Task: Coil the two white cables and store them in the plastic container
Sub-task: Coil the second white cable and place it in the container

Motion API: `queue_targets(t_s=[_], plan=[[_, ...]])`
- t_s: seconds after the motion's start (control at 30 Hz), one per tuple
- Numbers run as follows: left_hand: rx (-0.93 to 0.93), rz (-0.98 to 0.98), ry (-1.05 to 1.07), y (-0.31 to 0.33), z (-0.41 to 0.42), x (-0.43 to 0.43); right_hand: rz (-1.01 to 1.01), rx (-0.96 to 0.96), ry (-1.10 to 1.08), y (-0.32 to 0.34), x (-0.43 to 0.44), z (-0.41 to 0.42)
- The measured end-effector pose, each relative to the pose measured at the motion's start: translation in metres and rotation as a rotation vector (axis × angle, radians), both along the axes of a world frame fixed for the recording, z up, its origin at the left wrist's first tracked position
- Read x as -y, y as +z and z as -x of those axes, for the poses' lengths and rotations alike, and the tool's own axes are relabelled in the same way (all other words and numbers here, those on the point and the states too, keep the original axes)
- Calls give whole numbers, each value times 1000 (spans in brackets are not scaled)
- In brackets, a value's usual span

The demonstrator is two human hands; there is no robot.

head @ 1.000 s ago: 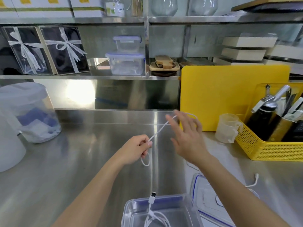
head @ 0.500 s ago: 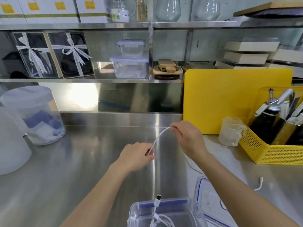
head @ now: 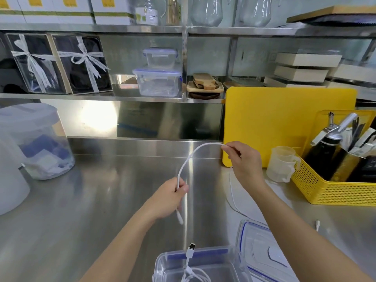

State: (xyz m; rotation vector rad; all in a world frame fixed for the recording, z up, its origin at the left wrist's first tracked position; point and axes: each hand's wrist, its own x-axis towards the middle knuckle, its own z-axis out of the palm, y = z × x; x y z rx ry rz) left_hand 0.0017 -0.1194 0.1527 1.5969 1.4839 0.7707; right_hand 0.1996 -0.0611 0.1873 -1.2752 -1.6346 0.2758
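A white cable (head: 191, 157) arcs in the air between both hands above the steel counter. My left hand (head: 169, 197) is closed on its lower part, and a short plug end hangs below the fist. My right hand (head: 243, 159) pinches the cable higher up, near the yellow board; the rest trails down behind my right wrist onto the counter, ending in a plug (head: 317, 223) at the right. A clear plastic container (head: 175, 261) stands at the bottom edge. The other white cable (head: 190, 267) lies coiled inside it, one plug sticking up over the rim.
The container's lid (head: 262, 247) lies flat to its right. A yellow cutting board (head: 284, 123) leans on the back wall beside a clear measuring cup (head: 281, 163) and a yellow basket (head: 333, 186) of tools. A large lidded tub (head: 34, 141) stands at the left.
My hands have moved apart, stretching the cable into a wider arc. The right hand went from open fingers to pinching the cable and shifted right. The small loop under my left hand is gone.
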Motion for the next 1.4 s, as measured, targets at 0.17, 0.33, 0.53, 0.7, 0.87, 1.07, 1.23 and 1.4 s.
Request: queue_targets(t_s=[0.17,0.33,0.53,0.7,0.87,1.07,1.23,1.4], plan=[[688,17,18,14,10,12,114,-89,18,-11,-4,-8],[1298,-11,-34,38,46,7,231,-140,287,-23,4,-8],[1523,-41,-407,42,88,-13,93,-170,324,-33,5,-5],[1440,-179,-60,56,87,-4,-173,169,181,-43,5,-8],[959,-257,268,48,65,-5,-141,718,297,-34,7,5],[617,-112,220,35,37,-1,-132,758,610,1,34,40],[358,-57,17,33,26,6,-152,670,642,17,40,49],[517,30,-132,33,23,10,-70,449,509,24,34,47]])
